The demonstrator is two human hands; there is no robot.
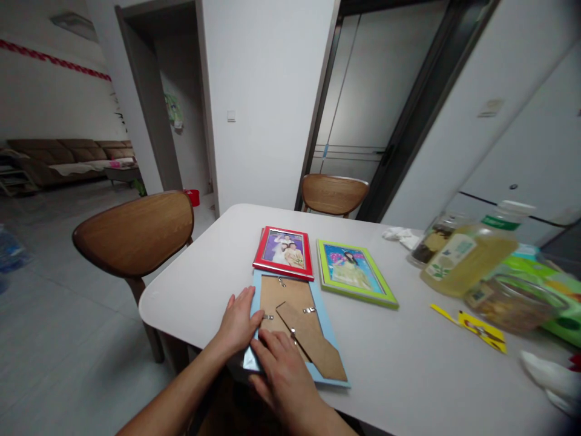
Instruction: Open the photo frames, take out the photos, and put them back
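Note:
A light-blue picture frame [327, 327] lies face down at the table's near edge, showing its brown backing board [295, 290], metal clips and a hinged brown stand. My left hand [236, 321] holds the frame's left side, with the thumb over the border. Lower down, my right hand [284, 372] grips the bottom-left part, its fingers bent over the backing and covering that area. Touching the top of the blue frame is a red picture frame [310, 257] with a photo facing up. A green picture frame [358, 297] with a photo lies to its right.
On the right stand a large bottle of yellow liquid [472, 254], a jar [438, 239] and a clear container [512, 303]. Yellow wrapper pieces [483, 330] and crumpled tissues [551, 378] lie nearby. Wooden chairs flank the white table [195, 284] at left [140, 233] and back [334, 194].

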